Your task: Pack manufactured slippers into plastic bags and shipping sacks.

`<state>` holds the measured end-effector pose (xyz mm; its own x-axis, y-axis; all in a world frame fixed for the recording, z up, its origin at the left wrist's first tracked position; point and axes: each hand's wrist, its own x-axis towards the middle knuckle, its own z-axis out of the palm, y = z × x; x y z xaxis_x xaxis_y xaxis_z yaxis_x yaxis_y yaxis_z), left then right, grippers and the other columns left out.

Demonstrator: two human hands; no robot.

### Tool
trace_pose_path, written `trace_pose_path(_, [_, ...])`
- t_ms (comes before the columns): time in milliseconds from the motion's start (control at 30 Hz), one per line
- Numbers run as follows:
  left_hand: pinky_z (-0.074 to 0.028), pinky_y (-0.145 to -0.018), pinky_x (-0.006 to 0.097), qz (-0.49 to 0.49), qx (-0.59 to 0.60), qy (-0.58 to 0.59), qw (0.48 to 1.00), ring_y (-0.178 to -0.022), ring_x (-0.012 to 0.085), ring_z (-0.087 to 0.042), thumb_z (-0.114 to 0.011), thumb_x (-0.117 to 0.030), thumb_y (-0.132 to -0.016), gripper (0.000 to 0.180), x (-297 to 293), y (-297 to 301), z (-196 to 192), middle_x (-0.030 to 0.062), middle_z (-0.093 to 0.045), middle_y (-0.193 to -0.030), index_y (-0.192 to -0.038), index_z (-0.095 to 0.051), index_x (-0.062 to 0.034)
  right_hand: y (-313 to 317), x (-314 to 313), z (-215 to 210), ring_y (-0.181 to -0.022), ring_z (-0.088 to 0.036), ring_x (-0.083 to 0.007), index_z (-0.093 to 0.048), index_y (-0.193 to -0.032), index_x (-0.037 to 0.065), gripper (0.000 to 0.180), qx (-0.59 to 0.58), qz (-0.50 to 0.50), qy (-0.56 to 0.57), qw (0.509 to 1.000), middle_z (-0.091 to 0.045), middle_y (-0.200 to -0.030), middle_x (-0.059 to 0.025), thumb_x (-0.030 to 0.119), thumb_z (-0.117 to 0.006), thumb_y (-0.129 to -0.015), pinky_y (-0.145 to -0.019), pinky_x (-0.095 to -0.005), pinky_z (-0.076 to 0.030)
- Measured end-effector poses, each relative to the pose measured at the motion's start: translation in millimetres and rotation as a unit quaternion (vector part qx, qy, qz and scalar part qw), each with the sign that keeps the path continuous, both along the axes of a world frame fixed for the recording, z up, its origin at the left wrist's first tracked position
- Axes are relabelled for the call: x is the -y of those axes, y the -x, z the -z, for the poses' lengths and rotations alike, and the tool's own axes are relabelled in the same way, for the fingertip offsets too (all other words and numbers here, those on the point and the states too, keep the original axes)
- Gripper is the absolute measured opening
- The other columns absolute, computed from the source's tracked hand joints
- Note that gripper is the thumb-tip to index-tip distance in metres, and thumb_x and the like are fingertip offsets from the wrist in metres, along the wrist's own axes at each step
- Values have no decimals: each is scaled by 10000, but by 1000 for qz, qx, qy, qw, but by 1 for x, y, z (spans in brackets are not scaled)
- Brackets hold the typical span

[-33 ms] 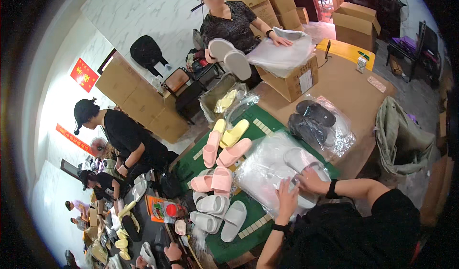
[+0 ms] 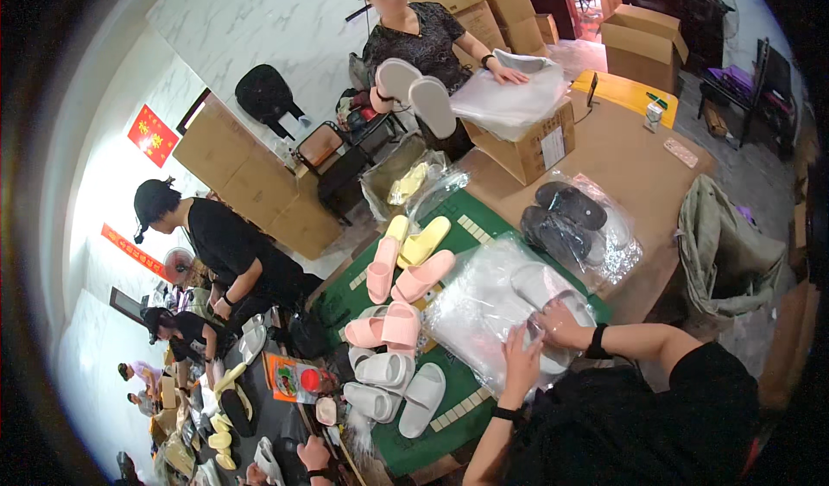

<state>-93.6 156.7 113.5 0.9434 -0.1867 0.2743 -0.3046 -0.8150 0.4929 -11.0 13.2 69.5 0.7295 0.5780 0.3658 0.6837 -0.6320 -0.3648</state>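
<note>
A pile of clear plastic bags [image 2: 471, 300] lies on the green mat, with a pale grey slipper [image 2: 540, 286] in clear plastic on its right side. My left hand [image 2: 522, 358] closes on the plastic at the near edge, fingers bent. Close beside it, my right hand [image 2: 563, 325] has its fingers curled on the clear plastic around the slippers; its fingertips are partly hidden. Left of the pile sit pink slippers [image 2: 401, 324], yellow slippers [image 2: 421, 243] and loose light grey slippers [image 2: 423, 400].
Bagged dark slippers [image 2: 566, 218] lie on the brown tabletop [image 2: 639, 167] beyond the pile. Across the table a person holds grey slippers [image 2: 432, 106] beside a cardboard box [image 2: 527, 154]. A fabric sack [image 2: 730, 244] stands at right. Other people work at a table on the left.
The grey slippers held by the person across the table have risen and turned slightly. My hands have shifted only a little on the plastic.
</note>
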Motion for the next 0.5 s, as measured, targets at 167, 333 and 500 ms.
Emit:
trace_pose_path(167, [-178, -1024, 424, -98, 49, 151, 982, -1218, 404, -260, -582, -67, -767, 510, 12, 24, -1, 283, -291, -1297, -1246, -414, -107, -21, -27, 5, -817, -490, -325, -549, -964, 75, 343, 22, 75, -32, 996, -529, -802, -145, 277, -573, -687, -703, -425, -363])
trace_pose_path(333, [-373, -902, 347, -160, -154, 478, 850, -1088, 285, -427, -561, 68, -731, 793, -37, 28, 67, 212, -375, -1234, -1346, -68, -12, -35, -65, 32, -781, -511, -329, -555, -874, 48, 257, -80, 38, -11, 996, -538, -776, -164, 191, -555, -661, -674, -430, -376])
trace_pose_path(500, [-465, -842, 342, -84, -388, 635, 663, -1030, 273, -512, -488, 120, -753, 590, -24, 24, 50, 229, -408, -1205, -1266, -208, 39, -52, -72, -17, -738, -518, -360, -598, -801, 62, 196, -20, 150, -146, 978, -539, -729, -171, 168, -578, -637, -642, -450, -402])
